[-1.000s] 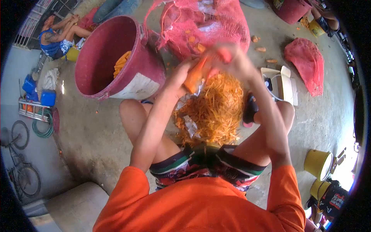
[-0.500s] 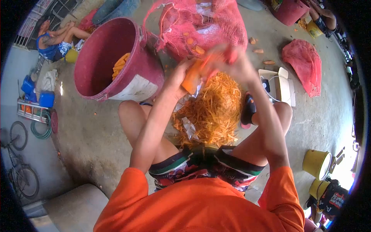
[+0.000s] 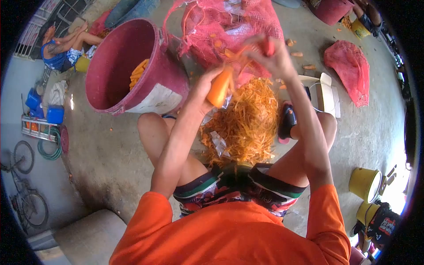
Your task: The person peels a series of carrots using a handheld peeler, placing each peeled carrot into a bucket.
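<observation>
My left hand [image 3: 206, 89] is closed around the thick end of an orange carrot [image 3: 219, 90]. Smeared by motion, my right hand [image 3: 277, 59] grips a red-handled peeler [image 3: 268, 47] just above and right of the carrot; its blade is too blurred to make out. Thin strips of peel hang between the two hands. Below them, a heap of carrot peelings [image 3: 251, 126] lies on the floor between my legs, with scraps of silvery wrapping [image 3: 218, 142] at its left side. Behind my hands stands a red mesh sack [image 3: 260, 22] with carrots in it.
A large maroon tub [image 3: 172, 77] tilts at the left with peeled carrots [image 3: 138, 73] inside. An open white box [image 3: 326, 95], a pink mesh sack [image 3: 347, 70] and loose carrots [image 3: 309, 67] lie to the right. Other people sit at the far left, upper right and lower right.
My right hand has drawn up and away from the carrot with the peeler. The left hand still holds the carrot, whose smooth orange side now shows more.
</observation>
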The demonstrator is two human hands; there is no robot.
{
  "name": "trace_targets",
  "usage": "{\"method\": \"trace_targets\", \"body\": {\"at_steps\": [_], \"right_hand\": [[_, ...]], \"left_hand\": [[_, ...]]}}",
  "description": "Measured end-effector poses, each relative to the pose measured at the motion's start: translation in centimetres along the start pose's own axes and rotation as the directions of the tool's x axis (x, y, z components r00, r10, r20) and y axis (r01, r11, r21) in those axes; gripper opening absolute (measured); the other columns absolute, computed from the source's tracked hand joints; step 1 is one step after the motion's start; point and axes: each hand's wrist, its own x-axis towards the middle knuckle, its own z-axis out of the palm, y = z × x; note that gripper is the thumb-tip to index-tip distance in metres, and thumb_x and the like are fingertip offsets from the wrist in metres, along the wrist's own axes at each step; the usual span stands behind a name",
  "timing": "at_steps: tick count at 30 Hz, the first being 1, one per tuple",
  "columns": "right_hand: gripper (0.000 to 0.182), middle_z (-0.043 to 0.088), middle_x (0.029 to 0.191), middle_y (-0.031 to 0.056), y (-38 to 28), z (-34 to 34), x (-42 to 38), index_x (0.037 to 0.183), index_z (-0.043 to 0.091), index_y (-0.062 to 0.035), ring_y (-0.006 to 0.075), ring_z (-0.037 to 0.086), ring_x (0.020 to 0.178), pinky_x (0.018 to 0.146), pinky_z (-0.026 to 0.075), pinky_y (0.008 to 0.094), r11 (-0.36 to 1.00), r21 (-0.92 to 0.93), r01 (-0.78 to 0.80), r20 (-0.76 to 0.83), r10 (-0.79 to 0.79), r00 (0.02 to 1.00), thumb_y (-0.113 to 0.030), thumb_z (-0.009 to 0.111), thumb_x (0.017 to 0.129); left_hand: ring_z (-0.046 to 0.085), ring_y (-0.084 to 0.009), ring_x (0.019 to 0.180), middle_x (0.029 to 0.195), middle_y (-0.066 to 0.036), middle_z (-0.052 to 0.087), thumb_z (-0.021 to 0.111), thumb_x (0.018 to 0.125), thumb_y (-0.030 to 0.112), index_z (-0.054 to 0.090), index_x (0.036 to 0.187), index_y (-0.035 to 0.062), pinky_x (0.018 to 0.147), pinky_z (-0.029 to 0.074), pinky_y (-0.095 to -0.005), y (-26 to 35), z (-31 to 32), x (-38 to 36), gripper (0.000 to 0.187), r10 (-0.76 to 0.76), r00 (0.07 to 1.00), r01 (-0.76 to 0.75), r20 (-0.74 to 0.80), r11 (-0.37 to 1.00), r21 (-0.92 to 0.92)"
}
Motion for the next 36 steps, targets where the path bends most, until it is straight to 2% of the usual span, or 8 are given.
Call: {"method": "trace_targets", "body": {"at_steps": [5, 7, 12, 15, 24, 25, 33, 36], "right_hand": [[0.015, 0.074, 0.094, 0.0055, -2.7, 1.7, -1.0, 0.101, 0.072, -0.0020, 0.0134, 0.069, 0.086, 0.082, 0.056, 0.0290, 0.999, -0.039, 0.034, 0.009, -0.034, 0.999, -0.004, 0.076, 0.086], [0.011, 0.073, 0.093, 0.0045, -3.2, 2.9, -1.1, 0.097, 0.071, 0.0001, 0.0137, 0.069, 0.083, 0.081, 0.056, 0.0287, 0.923, -0.220, 0.316, 0.296, -0.246, 0.923, -0.002, 0.075, 0.087], [0.019, 0.070, 0.085, 0.0024, 0.4, -1.4, 0.7, 0.104, 0.069, -0.0033, 0.0126, 0.067, 0.073, 0.071, 0.055, 0.0269, 0.975, -0.157, 0.159, -0.112, -0.178, 0.978, -0.004, 0.077, 0.086], [0.019, 0.072, 0.088, 0.0039, -2.7, 2.3, -1.6, 0.103, 0.069, -0.0026, 0.0133, 0.069, 0.080, 0.078, 0.055, 0.0273, 0.998, -0.019, 0.058, 0.165, -0.054, 0.985, -0.005, 0.078, 0.085], [0.021, 0.075, 0.102, 0.0073, -2.1, 1.1, -1.0, 0.105, 0.071, -0.0008, 0.0158, 0.071, 0.093, 0.082, 0.057, 0.0292, 0.999, 0.005, 0.047, 0.071, -0.047, 0.996, -0.004, 0.078, 0.085], [0.021, 0.075, 0.099, 0.0071, -2.8, 2.7, -1.2, 0.104, 0.070, 0.0001, 0.0154, 0.071, 0.091, 0.082, 0.057, 0.0285, 0.929, -0.162, 0.332, 0.174, -0.304, 0.937, -0.004, 0.079, 0.085], [0.018, 0.074, 0.098, 0.0068, -1.0, -0.4, 0.2, 0.099, 0.071, -0.0007, 0.0155, 0.069, 0.098, 0.087, 0.055, 0.0313, 0.997, 0.056, -0.056, -0.046, 0.058, 0.997, -0.004, 0.080, 0.083], [0.018, 0.074, 0.103, 0.0072, -2.8, 2.9, -1.4, 0.099, 0.072, -0.0010, 0.0153, 0.068, 0.099, 0.086, 0.055, 0.0302, 0.994, -0.046, 0.101, 0.187, -0.090, 0.978, -0.004, 0.080, 0.083]], "left_hand": [[0.068, -0.0167, 0.080, 0.099, -0.007, 0.068, 0.057, 0.104, 0.031, 0.060, 0.118, 0.0089, 0.063, 0.058, -0.0315, 0.0, 1.5, 0.5, 0.026, 0.126, 0.986, -0.126, -0.106, 0.992, 0.003], [0.068, -0.0162, 0.081, 0.097, -0.006, 0.067, 0.058, 0.103, 0.033, 0.060, 0.118, 0.0094, 0.062, 0.058, -0.0319, 0.5, 0.8, 0.1, 0.028, 0.130, 0.985, -0.115, -0.112, 0.985, 0.129], [0.066, -0.0153, 0.081, 0.095, -0.008, 0.067, 0.060, 0.101, 0.036, 0.061, 0.117, 0.0074, 0.062, 0.057, -0.0307, 0.0, 0.0, 0.0, 0.033, 0.077, 0.997, -0.078, 0.022, 0.996, 0.050], [0.066, -0.0153, 0.080, 0.099, -0.009, 0.068, 0.059, 0.102, 0.034, 0.061, 0.118, 0.0060, 0.063, 0.057, -0.0309, 0.4, 0.2, 0.3, 0.032, 0.056, 0.997, -0.056, 0.053, 0.998, -0.002], [0.067, -0.0168, 0.083, 0.101, -0.006, 0.067, 0.057, 0.104, 0.029, 0.059, 0.117, 0.0072, 0.066, 0.058, -0.0312, -0.3, 0.2, 0.2, 0.025, 0.132, 0.991, -0.131, -0.022, 0.990, 0.050], [0.067, -0.0159, 0.082, 0.102, -0.006, 0.067, 0.056, 0.105, 0.029, 0.059, 0.116, 0.0075, 0.066, 0.058, -0.0310, -0.4, 0.2, 0.5, 0.025, 0.174, 0.984, -0.172, -0.029, 0.983, 0.063], [0.067, -0.0168, 0.072, 0.089, -0.008, 0.069, 0.055, 0.104, 0.034, 0.062, 0.113, 0.0074, 0.063, 0.057, -0.0288, 0.4, 0.3, -0.6, 0.029, 0.077, 0.995, -0.082, 0.068, 0.994, 0.071], [0.068, -0.0180, 0.079, 0.100, -0.010, 0.070, 0.055, 0.104, 0.033, 0.063, 0.115, 0.0055, 0.064, 0.058, -0.0302, 0.6, 0.6, -0.2, 0.030, 0.048, 0.996, -0.042, 0.079, 0.996, -0.078]]}}
